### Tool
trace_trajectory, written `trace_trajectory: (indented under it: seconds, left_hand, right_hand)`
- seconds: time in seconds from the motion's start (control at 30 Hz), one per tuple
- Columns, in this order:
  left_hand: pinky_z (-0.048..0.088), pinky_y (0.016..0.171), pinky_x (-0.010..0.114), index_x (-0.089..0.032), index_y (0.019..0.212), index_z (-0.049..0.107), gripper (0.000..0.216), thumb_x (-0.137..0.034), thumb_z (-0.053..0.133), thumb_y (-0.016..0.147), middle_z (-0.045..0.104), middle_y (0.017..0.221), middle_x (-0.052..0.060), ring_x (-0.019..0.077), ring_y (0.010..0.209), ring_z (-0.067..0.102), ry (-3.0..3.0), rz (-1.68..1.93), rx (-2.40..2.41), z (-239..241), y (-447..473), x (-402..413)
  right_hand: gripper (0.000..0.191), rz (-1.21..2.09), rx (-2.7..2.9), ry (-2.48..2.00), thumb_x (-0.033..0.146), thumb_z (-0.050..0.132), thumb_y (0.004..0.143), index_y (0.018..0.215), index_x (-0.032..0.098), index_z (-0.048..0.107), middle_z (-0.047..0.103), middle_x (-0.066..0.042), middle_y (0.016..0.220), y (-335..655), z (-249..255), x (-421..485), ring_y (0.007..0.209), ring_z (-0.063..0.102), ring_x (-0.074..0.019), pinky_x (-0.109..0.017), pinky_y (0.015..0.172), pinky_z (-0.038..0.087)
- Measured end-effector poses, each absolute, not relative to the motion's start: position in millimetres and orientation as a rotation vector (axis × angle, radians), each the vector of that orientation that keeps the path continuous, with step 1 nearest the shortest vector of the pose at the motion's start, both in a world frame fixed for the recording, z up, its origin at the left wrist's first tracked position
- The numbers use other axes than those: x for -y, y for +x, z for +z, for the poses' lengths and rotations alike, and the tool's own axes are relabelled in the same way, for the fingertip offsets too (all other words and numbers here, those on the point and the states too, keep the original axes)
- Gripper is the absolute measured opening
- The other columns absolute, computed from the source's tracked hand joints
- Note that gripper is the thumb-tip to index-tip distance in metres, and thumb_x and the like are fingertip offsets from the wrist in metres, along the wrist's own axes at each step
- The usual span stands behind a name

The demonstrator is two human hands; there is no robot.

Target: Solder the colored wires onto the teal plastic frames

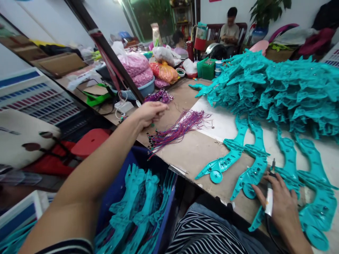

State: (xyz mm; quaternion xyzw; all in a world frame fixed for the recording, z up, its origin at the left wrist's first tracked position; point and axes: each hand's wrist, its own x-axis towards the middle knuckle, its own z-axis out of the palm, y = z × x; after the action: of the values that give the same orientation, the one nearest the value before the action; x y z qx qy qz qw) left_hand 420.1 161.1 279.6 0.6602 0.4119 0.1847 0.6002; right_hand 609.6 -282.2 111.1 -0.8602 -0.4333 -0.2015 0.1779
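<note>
"Four teal pieces [255,171] line the bench [182,151] near edge. Where's the wire bundle [178,128]?"

"Left of them, same edge. Right hand [283,197]: grip wrapped around the iron [269,203]; angle its tip clear of plastic. Left hand [153,112]: fingertips together, whether on a wire I can't tell."

Solid turquoise on the parts [256,169] and the heap [265,84], purple-red mixed with blue along the wires [180,128], white with black on the iron [269,201]. Plain brown across the worktop [190,151], white for the sheet [221,123], deep blue on the bin [137,155], bright red on the stool [91,141]. Black and white in narrow stripes over the shirt [196,233], pink and orange on the bags [136,67], pale blue round the basin [148,88].
</note>
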Motion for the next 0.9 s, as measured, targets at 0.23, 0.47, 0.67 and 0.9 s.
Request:
trace_trajectory:
  seconds: [0.23,0.47,0.67,0.9]
  left_hand:
    - [0.010,0.046,0.022,-0.020,0.091,0.053,0.027,-0.023,0.033,0.108,0.034,0.050,-0.009,0.0088,0.041,0.013,1.495,0.884,-0.618,355,495,-157]
    - [0.021,0.049,0.017,-0.011,0.081,0.059,0.023,-0.007,0.046,0.099,0.052,0.058,-0.004,0.0028,0.046,0.039,1.678,0.635,-0.357,367,509,-91]
    - [0.025,0.044,0.018,-0.012,0.076,0.069,0.014,-0.024,0.076,0.079,0.057,0.060,0.000,0.0045,0.046,0.042,1.510,0.455,-0.235,330,507,-22]
    - [0.026,0.044,0.016,-0.012,0.083,0.070,0.032,-0.034,0.087,0.068,0.060,0.060,0.000,0.0045,0.048,0.041,1.241,0.258,-0.172,286,507,26]
  right_hand:
    - [0.060,-0.499,1.158,-2.425,0.072,0.028,0.095,0.107,0.021,0.057,0.066,-0.019,0.121,612,104,284,0.124,0.058,-0.0398,-0.064,0.094,0.043]
    - [0.042,-0.549,1.039,-2.184,0.061,0.051,0.093,0.108,0.022,0.056,0.068,-0.014,0.119,621,141,286,0.121,0.061,-0.0356,-0.058,0.099,0.048]
    - [0.037,-0.554,1.026,-1.867,0.041,0.070,0.087,0.115,0.027,0.052,0.066,-0.010,0.130,628,226,249,0.127,0.059,-0.0280,-0.046,0.103,0.052]
    - [0.050,0.314,0.907,-1.396,0.048,0.081,0.073,0.104,0.027,0.046,0.069,-0.005,0.114,611,256,191,0.082,0.072,-0.0182,-0.034,0.074,0.062]
